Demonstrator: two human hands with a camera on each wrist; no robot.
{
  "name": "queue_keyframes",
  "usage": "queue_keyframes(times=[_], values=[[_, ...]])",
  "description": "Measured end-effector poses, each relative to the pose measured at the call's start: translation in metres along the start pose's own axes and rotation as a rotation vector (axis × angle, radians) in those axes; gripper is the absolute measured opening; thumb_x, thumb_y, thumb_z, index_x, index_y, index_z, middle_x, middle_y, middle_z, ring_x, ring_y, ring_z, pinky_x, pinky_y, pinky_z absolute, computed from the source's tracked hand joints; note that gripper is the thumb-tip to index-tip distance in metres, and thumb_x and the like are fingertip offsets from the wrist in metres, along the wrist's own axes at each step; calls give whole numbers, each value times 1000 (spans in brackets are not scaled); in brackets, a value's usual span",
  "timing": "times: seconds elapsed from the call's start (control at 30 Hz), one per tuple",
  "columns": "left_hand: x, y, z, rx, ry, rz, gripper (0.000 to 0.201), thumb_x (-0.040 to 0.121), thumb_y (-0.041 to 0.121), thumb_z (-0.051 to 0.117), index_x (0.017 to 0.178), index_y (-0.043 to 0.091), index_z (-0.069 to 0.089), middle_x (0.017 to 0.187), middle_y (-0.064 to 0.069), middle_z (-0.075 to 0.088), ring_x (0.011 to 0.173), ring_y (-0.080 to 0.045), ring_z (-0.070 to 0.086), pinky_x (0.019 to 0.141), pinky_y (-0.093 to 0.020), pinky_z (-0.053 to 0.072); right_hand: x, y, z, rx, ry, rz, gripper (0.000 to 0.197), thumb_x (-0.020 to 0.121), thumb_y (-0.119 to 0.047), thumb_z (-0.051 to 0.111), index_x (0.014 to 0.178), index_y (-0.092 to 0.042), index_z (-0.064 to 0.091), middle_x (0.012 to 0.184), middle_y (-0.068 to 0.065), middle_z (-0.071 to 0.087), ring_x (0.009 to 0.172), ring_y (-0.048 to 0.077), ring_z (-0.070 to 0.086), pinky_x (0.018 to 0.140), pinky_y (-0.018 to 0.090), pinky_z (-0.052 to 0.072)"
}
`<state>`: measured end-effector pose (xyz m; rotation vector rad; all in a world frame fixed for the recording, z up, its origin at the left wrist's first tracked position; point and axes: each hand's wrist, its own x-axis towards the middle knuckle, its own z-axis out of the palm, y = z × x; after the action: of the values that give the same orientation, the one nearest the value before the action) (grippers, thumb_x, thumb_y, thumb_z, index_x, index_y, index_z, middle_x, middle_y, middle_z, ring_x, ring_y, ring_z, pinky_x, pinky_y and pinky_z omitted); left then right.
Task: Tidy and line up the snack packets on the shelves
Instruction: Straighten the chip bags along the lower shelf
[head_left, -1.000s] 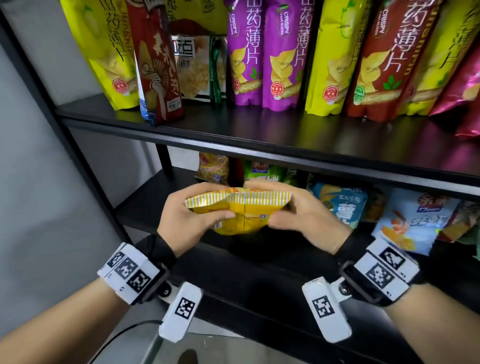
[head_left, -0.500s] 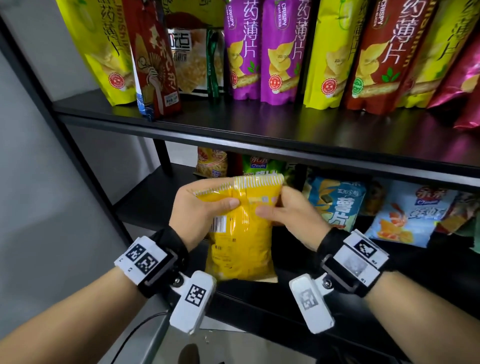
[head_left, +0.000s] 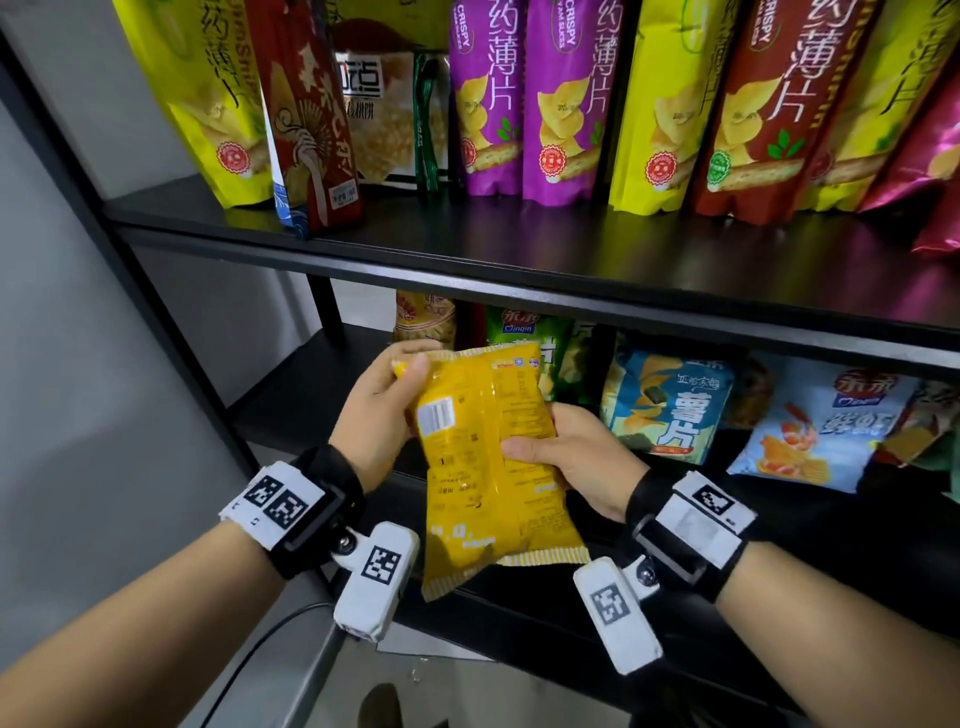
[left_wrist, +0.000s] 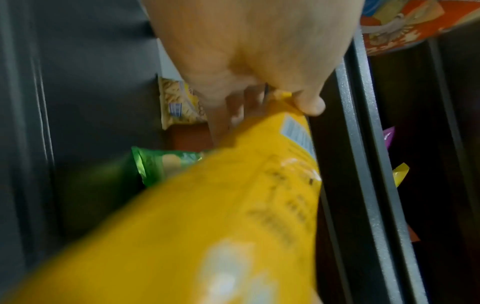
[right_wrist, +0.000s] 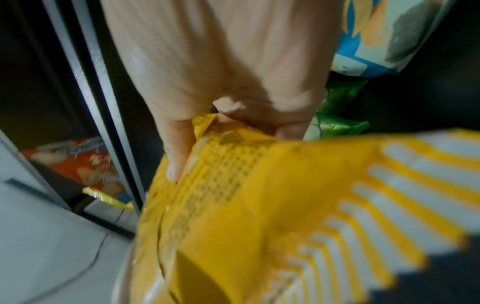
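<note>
The yellow crinkly plastic snack packet is held in the air before the lower black shelf, its printed back toward the camera. The left hand pinches its upper left corner; the right hand grips its right edge at the middle. It is probably light, air-filled and slippery, with fragile contents inside, so holding the sealed seams is safer than squeezing the body.
</note>
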<state>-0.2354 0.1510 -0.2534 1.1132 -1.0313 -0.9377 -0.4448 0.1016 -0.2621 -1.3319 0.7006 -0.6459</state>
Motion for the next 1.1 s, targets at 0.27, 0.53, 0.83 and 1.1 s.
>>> queue_keyframes(times=[0.27, 0.53, 0.83, 1.1], values=[[-6, -7, -26, 930, -367, 570, 88, 80, 28, 84, 150, 46, 33, 164, 17, 16, 153, -10, 15, 122, -20, 17, 5, -21, -4, 172, 79, 267, 33, 87, -24, 67, 109, 0, 67, 96, 16, 75, 82, 25, 74, 71, 37, 61], [-13, -3, -19, 473, -131, 180, 29, 65, 43, 86, 92, 35, 78, 97, 8, 79, 93, -14, 75, 88, -37, 60, 1, -18, -18, -4, 55, 341, 79, 87, -74, 29, 146, -22, 41, 144, 17, 48, 129, 30, 49, 102, 55, 45], [-13, -13, -2, 171, -165, -58, 17, 78, 29, 76, 94, 26, 80, 100, -5, 79, 88, -23, 76, 72, -27, 60, 5, 1, 2, 124, -102, 112, 45, 76, -6, 75, 120, -8, 64, 119, 15, 70, 111, 33, 66, 101, 49, 49], [-26, -30, 4, 550, 6, 152, 56, 86, 6, 76, 132, 20, 49, 110, 8, 63, 100, -3, 61, 79, -11, 46, 27, 3, 13, -182, 390, -79, 36, 74, -6, 82, 106, -10, 66, 98, 5, 74, 89, 17, 72, 86, 41, 56]])
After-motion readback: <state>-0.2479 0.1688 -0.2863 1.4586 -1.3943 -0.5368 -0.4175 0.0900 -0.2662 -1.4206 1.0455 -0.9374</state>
